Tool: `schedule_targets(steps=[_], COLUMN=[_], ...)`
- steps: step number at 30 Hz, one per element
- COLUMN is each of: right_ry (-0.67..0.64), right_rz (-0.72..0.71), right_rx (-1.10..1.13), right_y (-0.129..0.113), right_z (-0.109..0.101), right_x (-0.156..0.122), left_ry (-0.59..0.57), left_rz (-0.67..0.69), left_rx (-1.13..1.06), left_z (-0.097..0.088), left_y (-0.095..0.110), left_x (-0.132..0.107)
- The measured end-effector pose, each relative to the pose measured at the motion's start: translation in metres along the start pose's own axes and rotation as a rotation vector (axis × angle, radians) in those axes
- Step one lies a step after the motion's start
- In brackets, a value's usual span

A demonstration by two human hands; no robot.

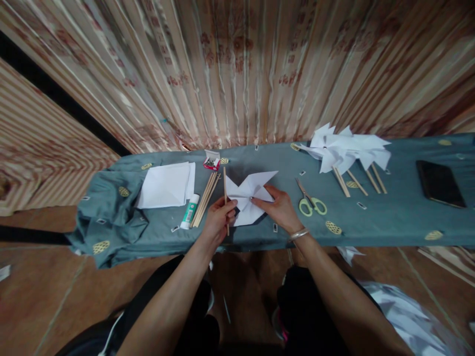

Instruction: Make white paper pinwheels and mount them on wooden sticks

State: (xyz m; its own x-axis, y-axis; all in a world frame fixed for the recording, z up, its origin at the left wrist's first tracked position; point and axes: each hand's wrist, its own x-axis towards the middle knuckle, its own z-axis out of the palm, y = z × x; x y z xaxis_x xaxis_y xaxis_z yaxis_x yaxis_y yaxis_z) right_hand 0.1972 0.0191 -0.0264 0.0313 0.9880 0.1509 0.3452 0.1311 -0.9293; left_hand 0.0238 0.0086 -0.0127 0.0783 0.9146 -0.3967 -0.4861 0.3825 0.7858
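A white paper pinwheel (pixel 256 184) lies over the middle of the cloth-covered table, its blades folded in toward the centre. My right hand (pixel 281 208) pinches it from the right, thumb at the centre beside a small shiny pin (pixel 252 199). At the pinwheel's left edge, my left hand (pixel 218 217) is closed around a thin wooden stick (pixel 224 180) that stands nearly vertical in the view. The left thumb also touches the paper. How far the pin goes through, and the fingers under the paper, are hidden.
Left of my hands lie spare sticks (pixel 206 200), a glue stick (pixel 190 211), an open box of pins (pixel 212 162) and stacked paper (pixel 166 185). To the right are green-handled scissors (pixel 310 201), several pinwheels on sticks (pixel 345 148) and a dark phone-like slab (pixel 441 182). A patterned curtain (pixel 237 74) hangs behind.
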Motion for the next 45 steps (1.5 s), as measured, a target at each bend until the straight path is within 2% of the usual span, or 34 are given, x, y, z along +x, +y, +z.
schedule_targets(steps=[5, 9, 15, 23, 30, 34, 36, 39, 42, 45], right_ry=[-0.085, -0.138, -0.129, -0.102, -0.097, -0.051, -0.006, 0.057, 0.021, 0.005], right_rz=[0.160, 0.205, 0.264, 0.276, 0.185, 0.095, 0.008, -0.229, -0.510, -0.645], right_rx=[0.081, 0.165, 0.283, 0.345, 0.225, 0.152, 0.027, -0.233, -0.380, -0.477], right_y=[-0.004, -0.006, -0.005, -0.002, -0.021, -0.026, -0.028, -0.038, -0.057, -0.077], right_z=[-0.007, -0.013, -0.013, -0.009, -0.013, -0.016, -0.019, -0.027, -0.040, -0.051], right_x=[0.000, 0.001, 0.004, 0.005, 0.001, -0.009, -0.017, -0.033, -0.051, -0.065], left_ry=[0.011, 0.002, -0.010, -0.044, -0.099, -0.115, -0.109, -0.051, -0.011, 0.001], left_rz=[0.031, 0.044, 0.065, 0.081, 0.154, 0.176, 0.199, 0.237, 0.273, 0.362], left_rx=[0.012, 0.027, 0.036, 0.041, 0.049, 0.074, 0.070, 0.113, 0.178, 0.223], left_z=[0.001, 0.001, 0.004, 0.004, 0.006, 0.005, 0.002, -0.003, -0.008, -0.012], left_y=[0.000, 0.001, 0.001, 0.001, 0.006, 0.009, 0.011, 0.013, 0.018, 0.026], left_x=[0.000, -0.001, -0.003, -0.005, -0.009, -0.013, -0.014, -0.013, -0.014, -0.019])
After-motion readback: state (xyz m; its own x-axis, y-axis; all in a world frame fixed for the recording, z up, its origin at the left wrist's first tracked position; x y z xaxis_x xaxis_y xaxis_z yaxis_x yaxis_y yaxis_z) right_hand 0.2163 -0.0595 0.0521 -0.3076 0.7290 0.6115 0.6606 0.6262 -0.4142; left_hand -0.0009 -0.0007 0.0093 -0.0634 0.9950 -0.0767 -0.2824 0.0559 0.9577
